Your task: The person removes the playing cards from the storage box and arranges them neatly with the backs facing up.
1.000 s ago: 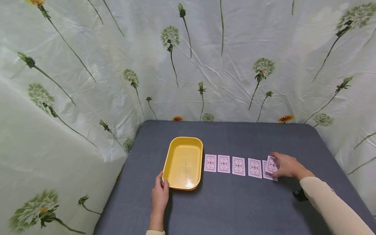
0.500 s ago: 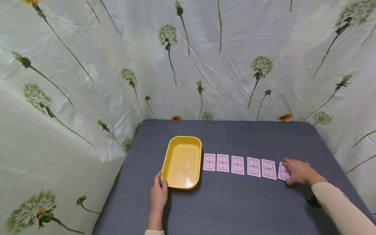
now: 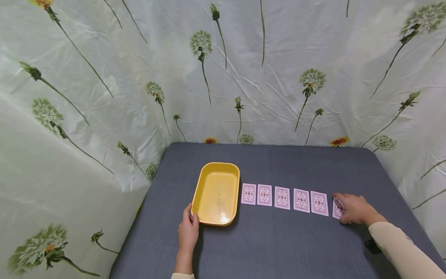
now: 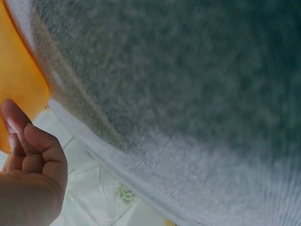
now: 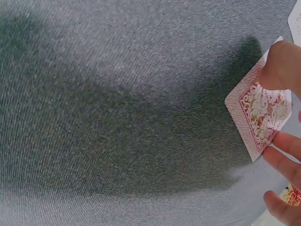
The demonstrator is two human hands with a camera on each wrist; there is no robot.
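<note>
My left hand (image 3: 188, 233) grips the near left corner of a yellow tray (image 3: 215, 190), thumb at the rim. In the left wrist view, the fingers and thumb meet at the tray's orange-looking side (image 4: 21, 70). My right hand (image 3: 356, 209) holds a playing card (image 3: 337, 209) by its opposite edges at the right end of a row. The right wrist view shows that card (image 5: 263, 113) back up at the cloth, thumb on one edge and fingertips on the other. The hand covers part of it. Several playing cards (image 3: 282, 198) lie face down between tray and right hand.
A dark grey cloth (image 3: 278, 248) covers the table. Behind it and to the left hangs a pale curtain (image 3: 244, 77) with a dandelion print. A small dark object (image 3: 373, 245) sits under the right forearm, on the wrist side.
My right hand has carried its card rightward, off the overlapped card, and down to the row's right end. The left hand stays on the tray.
</note>
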